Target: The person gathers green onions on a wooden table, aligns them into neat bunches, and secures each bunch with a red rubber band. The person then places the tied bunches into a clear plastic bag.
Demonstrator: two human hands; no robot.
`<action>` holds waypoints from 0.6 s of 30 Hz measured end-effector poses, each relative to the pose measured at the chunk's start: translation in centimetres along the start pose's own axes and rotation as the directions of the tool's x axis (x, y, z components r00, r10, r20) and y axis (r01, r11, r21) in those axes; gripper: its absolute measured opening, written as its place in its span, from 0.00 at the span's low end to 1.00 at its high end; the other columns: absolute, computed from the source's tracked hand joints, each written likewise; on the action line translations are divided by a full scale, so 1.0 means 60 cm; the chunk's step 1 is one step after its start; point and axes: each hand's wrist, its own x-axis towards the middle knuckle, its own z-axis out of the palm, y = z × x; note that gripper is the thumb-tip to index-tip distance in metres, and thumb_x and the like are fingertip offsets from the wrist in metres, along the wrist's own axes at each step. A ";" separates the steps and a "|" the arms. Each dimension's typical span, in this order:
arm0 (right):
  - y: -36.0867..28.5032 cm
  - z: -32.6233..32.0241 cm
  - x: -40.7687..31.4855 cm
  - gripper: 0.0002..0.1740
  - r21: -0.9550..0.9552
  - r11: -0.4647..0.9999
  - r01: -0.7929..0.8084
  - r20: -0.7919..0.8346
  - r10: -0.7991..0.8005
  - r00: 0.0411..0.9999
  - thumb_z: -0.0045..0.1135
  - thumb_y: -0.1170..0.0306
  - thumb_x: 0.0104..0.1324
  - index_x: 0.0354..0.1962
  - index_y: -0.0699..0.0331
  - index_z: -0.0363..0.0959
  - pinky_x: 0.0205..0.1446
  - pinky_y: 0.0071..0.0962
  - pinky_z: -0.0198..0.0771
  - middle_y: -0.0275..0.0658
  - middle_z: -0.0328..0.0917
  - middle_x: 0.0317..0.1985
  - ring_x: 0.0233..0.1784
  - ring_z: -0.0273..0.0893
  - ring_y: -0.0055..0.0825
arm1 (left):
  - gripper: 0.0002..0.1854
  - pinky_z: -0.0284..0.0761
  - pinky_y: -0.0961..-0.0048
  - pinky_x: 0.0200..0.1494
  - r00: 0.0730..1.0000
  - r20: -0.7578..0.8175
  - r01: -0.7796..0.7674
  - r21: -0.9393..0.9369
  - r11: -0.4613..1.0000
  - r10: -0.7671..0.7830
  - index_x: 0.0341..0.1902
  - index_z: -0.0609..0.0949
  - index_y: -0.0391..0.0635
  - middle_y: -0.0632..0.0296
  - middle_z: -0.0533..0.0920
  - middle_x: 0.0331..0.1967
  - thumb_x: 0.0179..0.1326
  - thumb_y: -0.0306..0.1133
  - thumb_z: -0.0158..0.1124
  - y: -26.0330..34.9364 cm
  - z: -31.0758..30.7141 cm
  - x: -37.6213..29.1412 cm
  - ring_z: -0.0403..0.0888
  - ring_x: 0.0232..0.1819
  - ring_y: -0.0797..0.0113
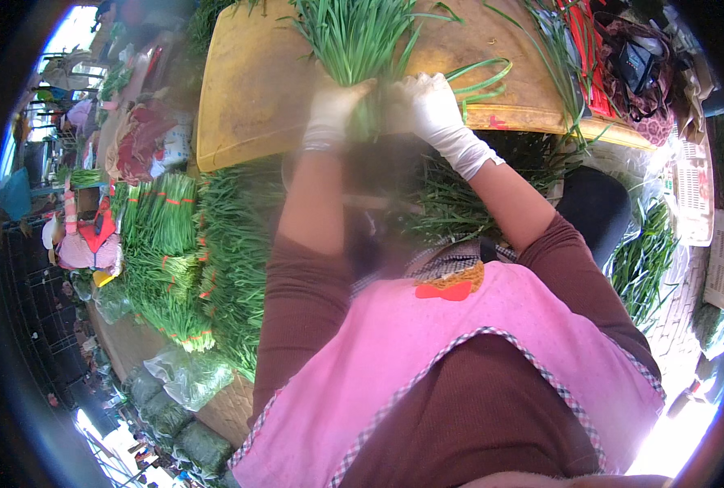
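Observation:
A fanned bunch of green garlic chives [352, 36] stands over the yellow board, leaf tips pointing away from me. My left hand [336, 107], in a white glove, is closed around the lower part of the bunch. Just right of the stalks is my right hand [427, 104], also gloved, with its fingers curled; a blur in the picture hides whether anything is in them. Several loose chive leaves [484, 82] curve out beside that hand. Beneath both hands lies the worn yellow board [246, 91].
Banded chive bundles [166, 219] are stacked at the left, near a clear plastic bag [191, 375]. More loose leaves [459, 189] lie below the board's near edge. Red strips [590, 61] and a patterned bag [639, 73] sit at the far right.

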 end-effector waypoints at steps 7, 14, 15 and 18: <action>-0.001 -0.007 0.005 0.05 0.007 0.997 0.076 -0.073 -0.075 0.994 0.57 0.66 0.54 0.28 0.56 0.77 0.42 0.33 0.70 0.32 0.78 0.25 0.34 0.80 0.33 | 0.75 0.55 0.66 0.75 0.992 -0.098 0.105 0.229 0.968 -0.085 0.77 0.39 0.37 0.39 0.56 0.74 0.37 0.54 0.83 0.018 0.002 -0.014 0.55 0.75 0.49; -0.037 -0.017 -0.023 0.04 0.162 0.979 -0.126 0.053 0.118 0.992 0.56 0.69 0.57 0.25 0.56 0.77 0.29 0.36 0.75 0.39 0.79 0.21 0.25 0.82 0.38 | 0.77 0.53 0.61 0.76 0.993 -0.098 0.089 0.297 0.951 -0.063 0.77 0.34 0.41 0.36 0.43 0.77 0.37 0.58 0.81 0.023 0.017 -0.013 0.50 0.77 0.44; -0.041 -0.016 -0.024 0.04 0.177 0.975 -0.133 0.039 0.128 0.991 0.56 0.69 0.57 0.25 0.57 0.77 0.28 0.36 0.75 0.39 0.79 0.20 0.24 0.81 0.38 | 0.78 0.51 0.60 0.77 0.995 -0.075 0.084 0.321 0.943 -0.063 0.77 0.33 0.44 0.38 0.43 0.77 0.36 0.58 0.82 0.029 0.019 -0.011 0.48 0.78 0.46; -0.048 -0.007 -0.026 0.05 0.227 0.963 -0.145 0.035 0.141 0.989 0.56 0.70 0.57 0.24 0.59 0.78 0.28 0.37 0.75 0.41 0.79 0.20 0.23 0.81 0.38 | 0.79 0.53 0.59 0.76 0.990 -0.011 0.135 0.415 0.900 -0.143 0.77 0.31 0.51 0.40 0.42 0.77 0.35 0.58 0.82 0.049 0.024 -0.011 0.47 0.78 0.47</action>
